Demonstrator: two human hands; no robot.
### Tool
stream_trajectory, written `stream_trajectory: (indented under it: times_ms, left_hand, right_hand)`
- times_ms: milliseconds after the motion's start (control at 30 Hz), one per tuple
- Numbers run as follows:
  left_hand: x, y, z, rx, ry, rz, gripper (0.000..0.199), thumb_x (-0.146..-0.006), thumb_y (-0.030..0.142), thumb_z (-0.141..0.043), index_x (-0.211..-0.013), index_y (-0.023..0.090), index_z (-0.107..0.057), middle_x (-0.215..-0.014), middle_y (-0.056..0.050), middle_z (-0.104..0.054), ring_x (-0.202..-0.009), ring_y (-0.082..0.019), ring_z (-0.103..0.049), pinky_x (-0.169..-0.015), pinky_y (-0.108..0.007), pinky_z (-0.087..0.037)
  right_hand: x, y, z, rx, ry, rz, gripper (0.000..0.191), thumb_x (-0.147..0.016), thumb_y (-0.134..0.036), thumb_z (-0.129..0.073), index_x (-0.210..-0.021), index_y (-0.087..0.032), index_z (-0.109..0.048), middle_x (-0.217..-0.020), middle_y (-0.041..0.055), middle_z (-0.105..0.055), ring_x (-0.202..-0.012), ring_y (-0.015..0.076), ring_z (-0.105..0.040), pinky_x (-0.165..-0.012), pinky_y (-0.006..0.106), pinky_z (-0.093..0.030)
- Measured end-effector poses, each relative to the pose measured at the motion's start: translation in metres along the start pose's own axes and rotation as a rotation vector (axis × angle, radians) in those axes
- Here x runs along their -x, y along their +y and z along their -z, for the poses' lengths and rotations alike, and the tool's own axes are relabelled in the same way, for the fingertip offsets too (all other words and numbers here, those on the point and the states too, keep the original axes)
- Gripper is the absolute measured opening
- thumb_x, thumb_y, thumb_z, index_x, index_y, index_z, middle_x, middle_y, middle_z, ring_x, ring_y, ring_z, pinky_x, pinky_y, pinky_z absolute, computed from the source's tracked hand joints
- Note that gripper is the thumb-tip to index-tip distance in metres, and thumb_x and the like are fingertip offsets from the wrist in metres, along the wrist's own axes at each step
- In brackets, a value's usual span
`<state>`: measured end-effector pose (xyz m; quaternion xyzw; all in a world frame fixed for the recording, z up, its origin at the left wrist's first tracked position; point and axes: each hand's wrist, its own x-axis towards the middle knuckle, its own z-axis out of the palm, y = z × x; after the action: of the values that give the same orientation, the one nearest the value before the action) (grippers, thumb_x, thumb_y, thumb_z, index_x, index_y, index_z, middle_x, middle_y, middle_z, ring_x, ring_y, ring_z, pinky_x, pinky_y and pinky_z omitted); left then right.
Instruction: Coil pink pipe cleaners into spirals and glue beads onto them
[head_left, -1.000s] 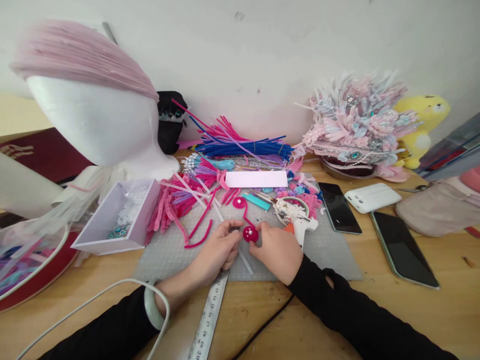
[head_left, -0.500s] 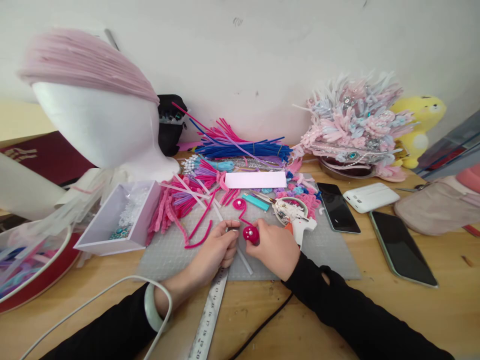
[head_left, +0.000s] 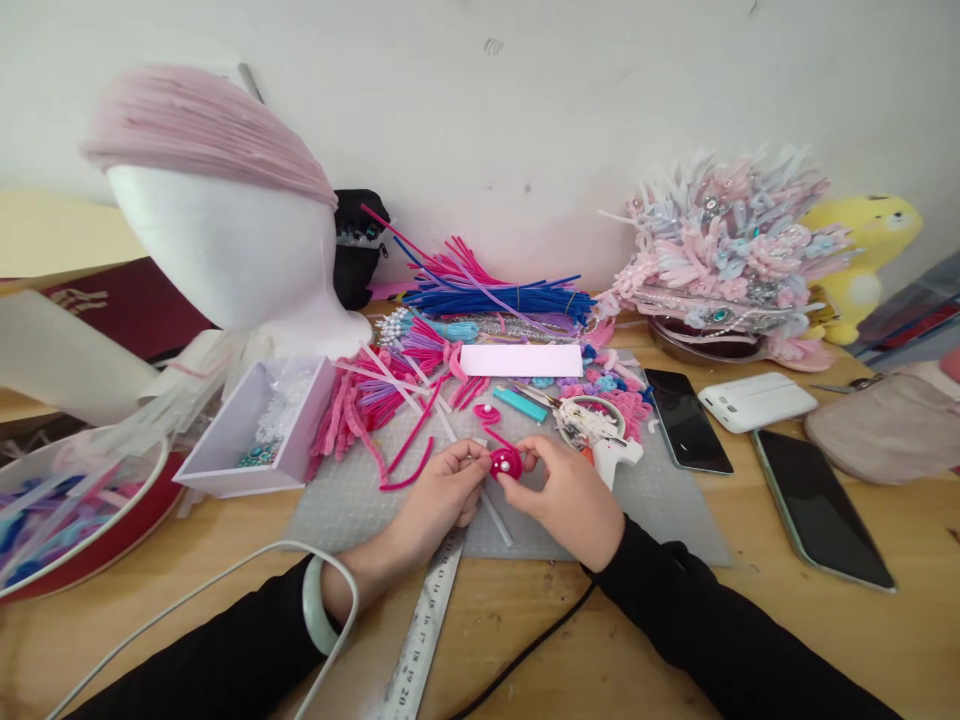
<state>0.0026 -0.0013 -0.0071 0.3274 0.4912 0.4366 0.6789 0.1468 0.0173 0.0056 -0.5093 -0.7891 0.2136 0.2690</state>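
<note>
Between my two hands is a magenta chenille-stem (pipe cleaner) curl [head_left: 507, 463], a flat spiral with white pearl beads on it. A stem runs up from it to a smaller coil with its own bead. My right hand [head_left: 576, 492] pinches the spiral's right edge between thumb and fingers. With fingers closed, my left hand [head_left: 435, 495] grips its left edge. A clear glue stick [head_left: 496, 520] and a steel ruler [head_left: 426, 630] lie beneath my left hand. Just beyond is a teal-handled tool [head_left: 520, 404], and a white glue gun [head_left: 613, 455] lies right of it.
Bundled pipe cleaners [head_left: 495, 300] lie at the back of the grey cutting mat [head_left: 337, 520]. A bead box [head_left: 240, 480] and a white mannequin head [head_left: 232, 240] stand left. Phones [head_left: 825, 505], a power bank [head_left: 757, 397] and a decorated headpiece [head_left: 735, 250] are right. A white cable [head_left: 225, 570] crosses my left forearm.
My left hand has moved right, from beside the spiral to its left edge. My right fingers have shifted to the spiral's right side. The whole view has slid slightly rightward.
</note>
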Motion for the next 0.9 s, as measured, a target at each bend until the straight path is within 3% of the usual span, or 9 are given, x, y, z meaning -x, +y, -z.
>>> stream_trajectory:
  times_ms: [100, 367, 667, 900]
  left_hand:
    - [0.0, -0.001, -0.001, -0.026, 0.014, -0.023, 0.021, -0.07, 0.035, -0.054, -0.071, 0.018, -0.042, -0.036, 0.013, -0.024, -0.028, -0.001, -0.016, -0.028, -0.012, -0.014]
    - [0.001, -0.006, -0.002, -0.108, 0.013, -0.094, 0.024, -0.07, 0.039, -0.053, -0.071, 0.017, -0.044, -0.039, 0.012, -0.026, -0.028, -0.001, -0.018, -0.028, -0.014, -0.014]
    - [0.0, -0.008, 0.0, -0.152, 0.01, -0.117, 0.021, -0.073, 0.038, -0.051, -0.07, 0.017, -0.045, -0.039, 0.012, -0.025, -0.029, -0.002, -0.019, -0.03, -0.014, -0.013]
    - [-0.002, -0.01, 0.003, -0.1, -0.014, -0.098, 0.022, -0.074, 0.038, -0.05, -0.072, 0.017, -0.044, -0.039, 0.012, -0.024, -0.029, -0.002, -0.017, -0.029, -0.014, -0.013]
  right_hand:
    - [-0.001, 0.003, 0.001, -0.13, 0.025, -0.025, 0.015, -0.07, -0.031, -0.053, -0.076, -0.017, -0.056, -0.074, 0.0014, -0.058, -0.059, 0.0107, -0.05, -0.055, 0.023, -0.038]
    - [-0.004, 0.003, 0.003, -0.222, 0.015, -0.091, 0.015, -0.068, -0.029, -0.056, -0.072, -0.016, -0.061, -0.066, 0.0004, -0.059, -0.051, 0.009, -0.047, -0.052, 0.022, -0.039]
    - [-0.007, 0.007, 0.002, -0.393, -0.106, -0.212, 0.019, -0.068, -0.03, -0.055, -0.071, -0.014, -0.064, -0.063, 0.0026, -0.063, -0.053, 0.0116, -0.055, -0.049, 0.022, -0.043]
    - [-0.009, 0.002, 0.011, -0.549, -0.206, -0.339, 0.026, -0.07, -0.035, -0.053, -0.073, -0.011, -0.063, -0.059, 0.0026, -0.062, -0.045, 0.0099, -0.054, -0.046, 0.021, -0.044]
